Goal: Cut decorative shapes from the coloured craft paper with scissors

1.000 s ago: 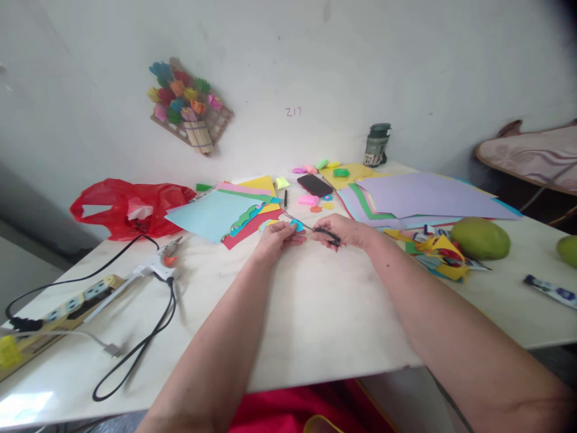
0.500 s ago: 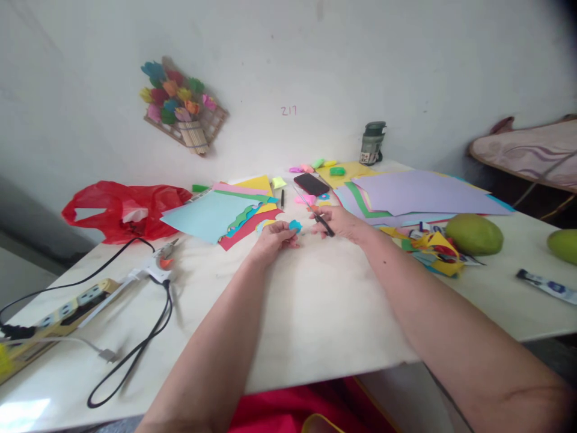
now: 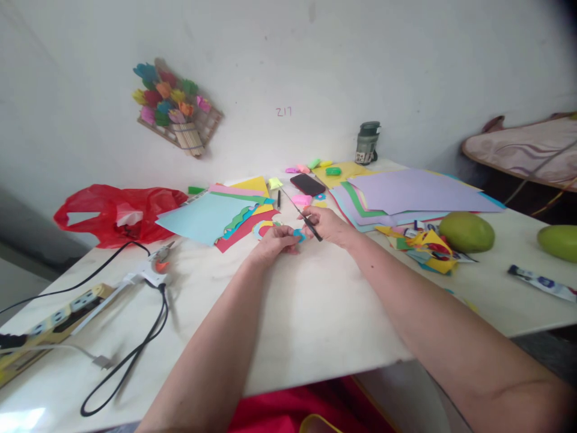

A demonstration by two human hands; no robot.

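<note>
Between the fingers of my left hand is a small blue paper piece. My right hand is closed around the dark handles of a pair of scissors, whose blades point away toward the wall. The fingertips of both hands come close together at the blue piece. Just beyond my left hand lies a ring-shaped paper cutout with a pale edge. A small blue flower-like cutout rests beyond my right hand, near a pink block.
Coloured sheets lie left and right, with a phone between. Paper scraps, green mangoes and a tube are at right. A red bag, glue gun and power strip stand left.
My right hand has moved left with the scissors, up to the blue paper in my left hand. The whole view has shifted slightly.
</note>
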